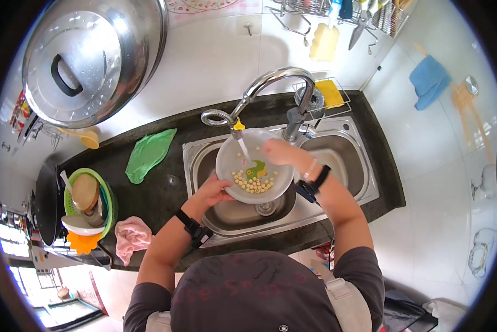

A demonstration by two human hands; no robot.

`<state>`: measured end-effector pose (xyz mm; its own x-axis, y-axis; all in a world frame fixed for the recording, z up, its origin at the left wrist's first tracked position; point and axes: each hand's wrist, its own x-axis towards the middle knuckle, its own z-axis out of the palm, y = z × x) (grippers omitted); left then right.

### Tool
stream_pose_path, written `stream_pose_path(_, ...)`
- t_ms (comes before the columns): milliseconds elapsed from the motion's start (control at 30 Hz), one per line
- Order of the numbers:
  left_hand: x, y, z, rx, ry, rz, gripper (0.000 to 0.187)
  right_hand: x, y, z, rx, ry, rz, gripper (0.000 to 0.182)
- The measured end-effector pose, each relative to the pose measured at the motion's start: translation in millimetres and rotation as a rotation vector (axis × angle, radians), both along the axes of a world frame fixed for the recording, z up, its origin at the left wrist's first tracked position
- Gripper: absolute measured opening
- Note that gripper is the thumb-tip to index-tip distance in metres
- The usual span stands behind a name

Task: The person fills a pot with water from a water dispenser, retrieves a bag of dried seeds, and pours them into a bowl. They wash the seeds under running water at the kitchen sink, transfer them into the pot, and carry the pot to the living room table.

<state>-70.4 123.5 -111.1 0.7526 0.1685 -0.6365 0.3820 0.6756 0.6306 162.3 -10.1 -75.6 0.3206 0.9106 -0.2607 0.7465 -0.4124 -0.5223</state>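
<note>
A whitish bowl [226, 152] is tilted over the left sink basin. Many small, round, pale-yellow pieces resembling lotus seeds [255, 185] lie mostly at its near side, with a green and yellow patch [257, 169] beside them. From the faucet [238, 126] water runs into the bowl. My left hand [214, 191] grips the bowl's lower-left rim, thumb on the inside. My right hand [280, 152] is over the bowl's upper-right part, its fingers curled together and slightly blurred; whatever they hold, if anything, is hidden.
The right sink basin [345, 166] adjoins. On the dark counter lie a green plastic bag [150, 155], a pink cloth [132, 238] and a green basket [113, 207] of dishes. A large metal lid [102, 33] hangs upper left; a wire rack [342, 98] holds a yellow sponge [330, 94].
</note>
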Motion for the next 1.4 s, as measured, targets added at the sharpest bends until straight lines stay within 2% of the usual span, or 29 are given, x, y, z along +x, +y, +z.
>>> stream_pose_path(67,4,-4,3,0.004,-0.019,-0.012,0.047,-1,28,-29,-0.148,-0.171,0.057,0.028)
stream_pose_path(100,4,-7,6,0.007,-0.027,-0.013,0.047,-8,32,-24,-0.149,-0.182,0.05,0.028)
stream_pose_path(167,5,-7,8,0.003,-0.046,-0.009,0.047,-32,34,-20,0.044,-0.34,-0.04,0.03)
stream_pose_path(233,5,-3,4,0.0,-0.05,-0.033,0.052,-60,39,-37,0.134,-0.246,0.162,0.021)
stream_pose_path(300,2,6,3,0.041,-0.073,-0.008,0.051,-86,40,-59,0.267,-0.059,0.501,0.02)
stream_pose_path(333,-2,10,2,0.092,-0.078,0.005,0.049,-84,36,-60,0.253,-0.061,0.515,0.02)
stream_pose_path(400,-7,20,6,0.114,-0.061,0.049,0.05,-80,16,-45,0.016,-0.261,0.53,0.021)
stream_pose_path(467,-10,24,11,0.142,-0.044,0.077,0.052,-58,13,-29,0.091,-0.322,0.478,0.022)
stream_pose_path(533,-8,23,15,0.176,-0.111,0.127,0.053,-37,12,-31,0.184,-0.594,0.317,0.021)
stream_pose_path(600,-1,19,12,0.214,-0.132,0.164,0.052,-49,13,-47,0.226,-0.604,0.283,0.022)
stream_pose_path(667,3,16,14,0.252,-0.161,0.199,0.052,-68,21,-73,0.173,-0.102,0.134,0.022)
stream_pose_path(733,4,14,16,0.24,-0.101,0.233,0.053,-67,22,-98,0.202,-0.104,0.159,0.02)
stream_pose_path(833,-3,12,19,0.204,-0.077,0.199,0.052,-70,19,-98,0.21,-0.003,0.137,0.016)
stream_pose_path(900,-2,12,6,0.178,-0.051,0.186,0.051,-67,22,-87,0.197,0.064,0.089,0.014)
stream_pose_path(967,1,12,-3,0.151,-0.037,0.177,0.05,-63,30,-73,0.044,0.0,-0.037,0.013)
stream_pose_path(1000,0,12,-4,0.131,-0.071,0.161,0.05,-65,33,-55,0.049,-0.003,-0.04,0.013)
stream_pose_path(1067,2,11,0,0.112,-0.105,0.144,0.049,-72,34,-25,-0.041,-0.048,-0.203,0.014)
stream_pose_path(1100,2,9,4,0.14,-0.091,0.124,0.049,-74,33,-23,-0.042,-0.048,-0.205,0.014)
stream_pose_path(1167,2,3,10,0.161,-0.077,0.102,0.05,-78,28,-22,0.322,-0.377,0.015,0.021)
stream_pose_path(1200,4,1,12,0.175,-0.094,0.101,0.049,-81,25,-27,0.321,-0.381,0.015,0.021)
stream_pose_path(1267,7,3,12,0.198,-0.117,0.099,0.049,-87,23,-33,0.322,-0.205,0.393,0.027)
stream_pose_path(1300,5,5,8,0.191,-0.117,0.108,0.049,-83,21,-30,0.326,-0.207,0.392,0.027)
stream_pose_path(1367,4,8,6,0.183,-0.116,0.117,0.049,-72,13,-20,0.165,-0.627,0.169,0.028)
stream_pose_path(1400,3,9,8,0.165,-0.125,0.146,0.05,-72,12,-18,0.165,-0.628,0.173,0.028)
